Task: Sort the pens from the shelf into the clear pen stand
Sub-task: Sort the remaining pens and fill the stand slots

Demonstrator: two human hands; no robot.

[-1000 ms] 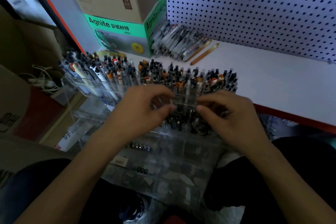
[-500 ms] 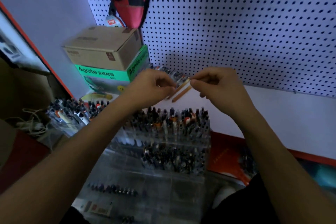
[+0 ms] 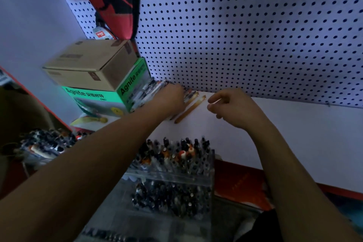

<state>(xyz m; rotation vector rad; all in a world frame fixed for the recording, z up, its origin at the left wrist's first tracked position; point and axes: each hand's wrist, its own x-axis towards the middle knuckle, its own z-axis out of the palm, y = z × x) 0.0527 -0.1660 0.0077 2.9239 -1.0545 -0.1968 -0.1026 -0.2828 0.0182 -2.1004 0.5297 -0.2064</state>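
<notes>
Head view: left hand point(image 3: 170, 100) on shelf pens point(image 3: 149, 92)

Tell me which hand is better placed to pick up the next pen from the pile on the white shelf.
Left. The left hand already rests on the pile of loose pens beside the green cardboard box. The right hand hovers apart from it, fingers loosely curled, nearer the single amber pen.

Both my forearms stretch up from the lower frame toward centre. My left hand point(image 3: 170, 100) lies palm-down, fingers hidden. My right hand point(image 3: 233, 107) hovers beside it, fingers loosely curled, holding nothing.
</notes>
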